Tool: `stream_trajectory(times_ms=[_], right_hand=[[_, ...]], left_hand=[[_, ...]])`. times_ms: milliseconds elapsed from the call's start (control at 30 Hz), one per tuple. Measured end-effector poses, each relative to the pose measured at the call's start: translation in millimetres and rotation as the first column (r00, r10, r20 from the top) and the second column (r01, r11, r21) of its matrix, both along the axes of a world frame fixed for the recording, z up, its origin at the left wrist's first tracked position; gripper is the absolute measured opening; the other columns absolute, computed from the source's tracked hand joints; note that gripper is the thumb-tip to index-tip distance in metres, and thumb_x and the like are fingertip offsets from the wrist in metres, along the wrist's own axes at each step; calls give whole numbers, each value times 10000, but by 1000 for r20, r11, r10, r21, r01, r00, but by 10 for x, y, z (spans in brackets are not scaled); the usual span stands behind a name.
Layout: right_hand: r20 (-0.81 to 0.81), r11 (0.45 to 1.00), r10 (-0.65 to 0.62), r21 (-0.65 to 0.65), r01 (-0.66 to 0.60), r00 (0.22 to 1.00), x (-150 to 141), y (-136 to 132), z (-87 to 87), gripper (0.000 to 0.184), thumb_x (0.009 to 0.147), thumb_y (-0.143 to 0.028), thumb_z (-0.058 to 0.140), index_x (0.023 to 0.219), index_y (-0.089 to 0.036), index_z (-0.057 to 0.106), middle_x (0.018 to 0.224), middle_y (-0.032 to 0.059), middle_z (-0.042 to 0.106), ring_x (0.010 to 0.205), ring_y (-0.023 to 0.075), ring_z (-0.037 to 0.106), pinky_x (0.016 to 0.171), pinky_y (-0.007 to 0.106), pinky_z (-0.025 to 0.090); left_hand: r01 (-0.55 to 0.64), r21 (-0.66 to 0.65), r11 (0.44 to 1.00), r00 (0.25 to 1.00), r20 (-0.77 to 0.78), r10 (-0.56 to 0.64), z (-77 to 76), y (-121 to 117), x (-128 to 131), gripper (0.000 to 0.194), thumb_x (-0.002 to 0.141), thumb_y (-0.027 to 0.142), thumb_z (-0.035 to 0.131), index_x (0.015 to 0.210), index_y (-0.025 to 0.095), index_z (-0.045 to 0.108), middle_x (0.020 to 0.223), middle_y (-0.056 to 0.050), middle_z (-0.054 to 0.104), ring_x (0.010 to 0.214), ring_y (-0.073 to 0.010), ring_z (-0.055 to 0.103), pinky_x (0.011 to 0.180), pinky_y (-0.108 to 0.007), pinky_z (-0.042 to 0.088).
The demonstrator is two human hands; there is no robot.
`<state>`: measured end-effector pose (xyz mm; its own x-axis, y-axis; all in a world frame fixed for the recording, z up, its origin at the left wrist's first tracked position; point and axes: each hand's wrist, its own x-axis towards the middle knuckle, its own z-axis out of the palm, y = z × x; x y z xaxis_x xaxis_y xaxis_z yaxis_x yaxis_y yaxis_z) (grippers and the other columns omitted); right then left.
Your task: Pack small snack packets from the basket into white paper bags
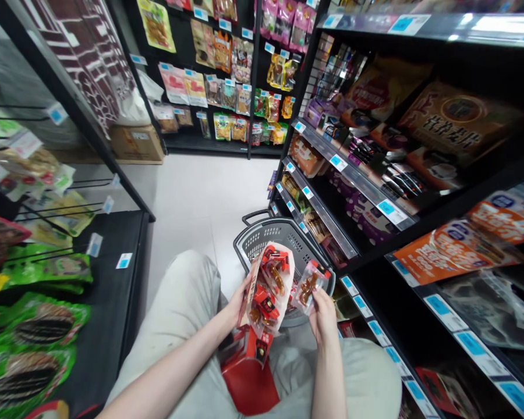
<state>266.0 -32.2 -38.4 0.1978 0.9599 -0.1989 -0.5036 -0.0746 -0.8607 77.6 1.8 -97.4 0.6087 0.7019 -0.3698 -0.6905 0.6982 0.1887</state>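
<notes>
My left hand (240, 302) is closed on the side of a large clear snack bag (268, 288) filled with small red-wrapped pieces, held upright over my lap. A smaller clear snack packet (309, 284) with red trim is pinched at its lower edge by my right hand (322, 311). Both packs hang just above a grey shopping basket (262, 235) on the floor in front of my knees. A red package (248, 378) lies on my lap beneath the large bag.
I crouch in a narrow shop aisle. Shelves of boxed and bagged snacks (375, 157) with blue price tags stand close on the right. Hanging green packets (39, 326) fill the left rack. A cardboard box (136, 142) sits on the floor far ahead.
</notes>
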Motion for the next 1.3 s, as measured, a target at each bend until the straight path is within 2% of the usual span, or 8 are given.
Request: stream_trajectory(times_ms=[167,300,367,567,733,933,1167,1300], right_hand=[[-28,999,-30,12,30,999,28,-6,20,249,609,-297,642,827,-194,582,817,21,630,660,155,587,551,305,498],[-31,999,36,25,-35,999,45,-15,55,273,658,-349,591,885,-208,534,765,29,637,591,166,591,464,292,479],[-8,999,28,33,-28,1000,50,-17,50,277,675,-361,579,894,-205,514,750,29,634,557,158,584,445,279,469],[89,997,-51,58,46,995,69,14,-28,284,641,-326,624,861,-186,511,774,20,614,613,153,583,521,274,478],[270,983,-181,90,163,946,96,29,-85,272,659,-359,597,835,-170,513,739,16,596,643,148,571,552,256,461],[419,978,-205,120,170,884,119,21,-116,285,677,-371,574,849,-155,508,744,27,590,598,137,553,543,252,445],[422,964,-256,175,198,870,122,36,-147,340,658,-341,597,937,-164,517,819,35,599,662,150,569,615,278,458],[388,962,-264,172,212,883,126,25,-142,323,633,-334,621,890,-161,528,783,29,594,616,146,567,565,274,468]], left_hand=[[8,-21,1000,1000,8,-8,-27,6,2,476,726,438,488,1064,106,527,909,-121,643,950,-272,553,901,-416,336],[8,-20,1000,1000,25,-8,-57,12,-2,445,720,435,498,1029,119,549,936,-113,637,982,-276,533,915,-426,318],[2,-7,1000,1000,24,-2,-48,10,-1,424,721,429,500,1009,124,560,921,-105,643,969,-270,542,913,-420,321],[28,14,1000,999,17,-28,10,0,-4,434,722,448,490,985,112,572,868,-110,653,929,-272,562,898,-422,334],[21,14,1000,1000,1,-21,19,-6,-13,443,723,448,489,998,108,564,851,-111,655,921,-271,566,893,-421,342],[11,-13,1000,1000,-13,-12,26,-1,-3,445,715,451,498,989,105,560,895,-114,646,938,-267,558,872,-412,369],[31,2,1000,999,18,-31,24,5,-9,430,718,456,491,963,111,568,897,-111,645,956,-271,548,879,-424,359],[9,-2,1000,1000,-1,-9,13,5,-13,458,718,449,496,1019,107,544,916,-109,641,957,-264,549,880,-404,362]])
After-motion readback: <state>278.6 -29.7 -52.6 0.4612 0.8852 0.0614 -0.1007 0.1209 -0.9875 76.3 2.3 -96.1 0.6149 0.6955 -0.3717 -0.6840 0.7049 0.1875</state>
